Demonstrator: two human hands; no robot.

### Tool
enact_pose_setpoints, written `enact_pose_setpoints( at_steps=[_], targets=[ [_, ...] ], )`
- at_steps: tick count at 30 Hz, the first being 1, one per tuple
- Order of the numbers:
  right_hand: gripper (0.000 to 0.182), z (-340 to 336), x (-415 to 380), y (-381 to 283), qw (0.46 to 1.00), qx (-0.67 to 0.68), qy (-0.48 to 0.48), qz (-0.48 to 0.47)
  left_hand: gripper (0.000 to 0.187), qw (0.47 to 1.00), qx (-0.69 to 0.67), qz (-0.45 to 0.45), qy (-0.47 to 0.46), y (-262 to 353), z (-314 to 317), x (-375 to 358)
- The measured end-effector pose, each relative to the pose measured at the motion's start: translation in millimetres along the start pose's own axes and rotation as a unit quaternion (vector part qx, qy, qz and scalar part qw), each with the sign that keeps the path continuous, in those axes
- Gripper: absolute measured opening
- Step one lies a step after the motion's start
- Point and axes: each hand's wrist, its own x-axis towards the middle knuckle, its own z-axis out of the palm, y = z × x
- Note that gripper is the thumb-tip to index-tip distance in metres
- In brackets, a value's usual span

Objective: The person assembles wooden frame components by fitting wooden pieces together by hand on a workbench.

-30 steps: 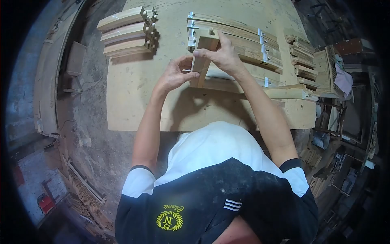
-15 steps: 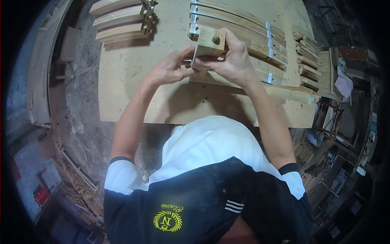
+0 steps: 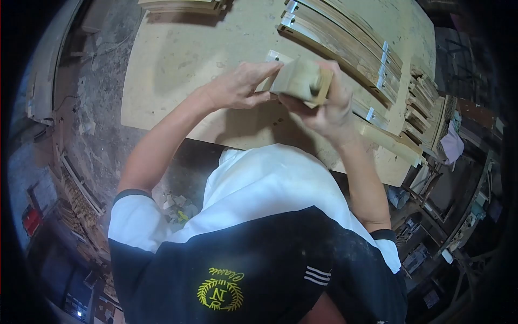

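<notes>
A pale wooden block (image 3: 295,81) is raised over the workbench, blurred, with a dark round spot at its right end. My right hand (image 3: 332,110) is wrapped around that right end, thumb underneath and fingers along the far side. At the block's left end, my left hand (image 3: 243,85) pinches around the edge, its index fingertip touching the upper corner and its thumb lower down. Just behind the block lie long wooden boards (image 3: 332,54) crossed by shiny metal strips (image 3: 383,62).
The workbench (image 3: 162,97) has its near edge at my waist. A stack of wooden pieces (image 3: 183,6) lies at its far left. More short wooden pieces (image 3: 418,110) line the right edge, near a pink cloth (image 3: 452,146). Offcuts (image 3: 81,216) lie on the floor at left.
My view has turned and shifted, so the bench appears tilted. The block has moved right and tipped, its spotted end now facing right. Both hands stay on it.
</notes>
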Motion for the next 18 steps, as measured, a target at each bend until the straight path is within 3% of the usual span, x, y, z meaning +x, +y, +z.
enact_pose_setpoints(
  at_steps=[8, 12, 13, 14, 16, 17, 18],
  targets=[
    [0.064, 9.4, -13.7, 15.7, 1.0, 0.002, 0.005, -0.012, 0.059, 0.999, 0.04, -0.022, 0.002, -2.1, 5.1, -7.0],
    [0.077, -13.8, -64.7, 24.4, 0.991, 0.026, -0.027, 0.127, 0.059, 0.992, 0.04, -0.107, 0.05, -8.8, 13.3, -19.1],
    [0.075, -29.2, -96.1, 23.4, 0.98, 0.032, -0.025, 0.197, 0.059, 0.99, 0.022, -0.104, 0.09, -9.1, 14.1, -25.3],
    [0.061, -42.2, -135.5, 36.7, 0.982, 0.017, 0.0, 0.186, 0.059, 0.985, 0.003, -0.106, 0.133, -12.6, 13.6, -29.7],
    [0.039, -78.4, -227.1, 57.1, 0.905, 0.066, 0.033, 0.418, 0.053, 0.962, -0.106, -0.169, 0.185, -38.9, 7.9, -35.5],
    [0.017, -96.7, -252.4, 62.5, 0.894, 0.057, 0.161, 0.414, 0.051, 0.944, -0.155, -0.203, 0.211, -45.4, 8.8, -35.8],
    [0.013, -114.9, -268.7, 74.1, 0.855, 0.058, 0.294, 0.423, 0.049, 0.934, -0.144, -0.253, 0.206, -43.2, 9.7, -30.2]
  ],
)
